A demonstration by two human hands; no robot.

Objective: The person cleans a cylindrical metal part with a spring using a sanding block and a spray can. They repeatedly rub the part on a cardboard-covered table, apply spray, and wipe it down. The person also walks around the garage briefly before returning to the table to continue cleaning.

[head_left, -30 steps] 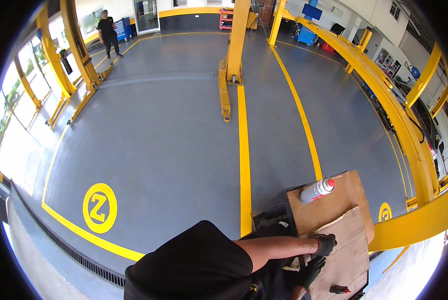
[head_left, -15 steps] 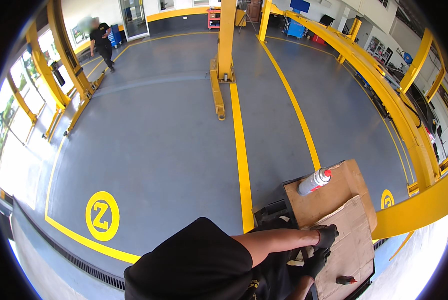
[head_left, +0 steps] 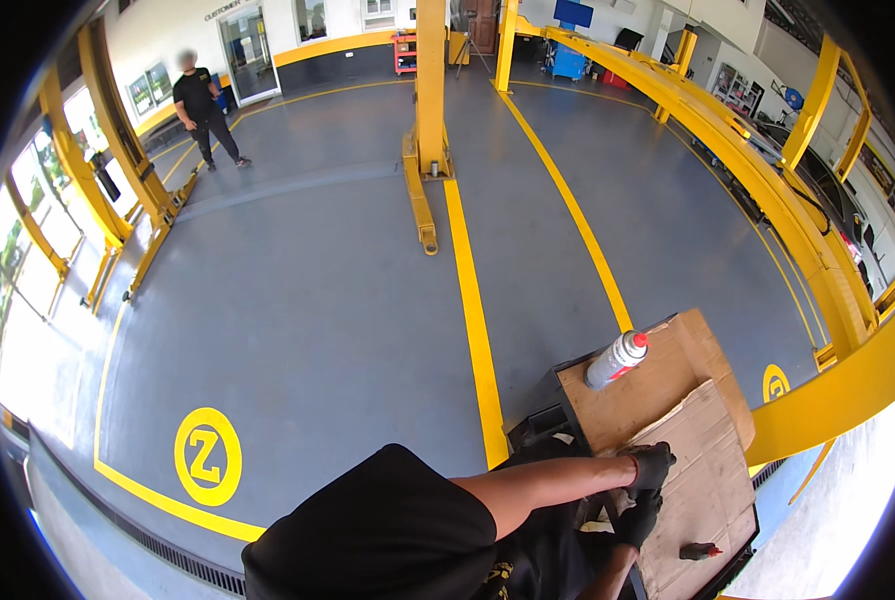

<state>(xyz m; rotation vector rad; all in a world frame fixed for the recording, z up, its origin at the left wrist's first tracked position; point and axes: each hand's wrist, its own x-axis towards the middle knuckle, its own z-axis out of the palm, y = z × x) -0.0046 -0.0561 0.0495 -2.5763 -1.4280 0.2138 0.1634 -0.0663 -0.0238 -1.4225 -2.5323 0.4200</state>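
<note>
Both my hands wear black gloves and meet over the cardboard (head_left: pixel 713 470) on the bench at lower right. My left hand (head_left: pixel 653 466) is closed, its arm reaching across from the left. Just below it, touching or nearly so, my right hand (head_left: pixel 638 518) is closed too. Whatever lies inside the fingers is too small or hidden. Pale cloth-like material (head_left: pixel 596 524) shows beside my right hand. A small dark object with a reddish end (head_left: pixel 701 551) lies on the cardboard nearby. Beyond my hands, a grey spray can with a red cap (head_left: pixel 618 360) stands upright.
A yellow lift post (head_left: pixel 431 100) rises from the grey floor (head_left: pixel 308 300). On the right, a long yellow lift beam (head_left: pixel 728 140) runs past the bench. Another person (head_left: pixel 204 110) stands at far left, near a glass door (head_left: pixel 249 55).
The view has tilted and shifted slightly. At far left, the other person's legs are now farther apart and their arm hangs lower. My hands stay close together over the cardboard.
</note>
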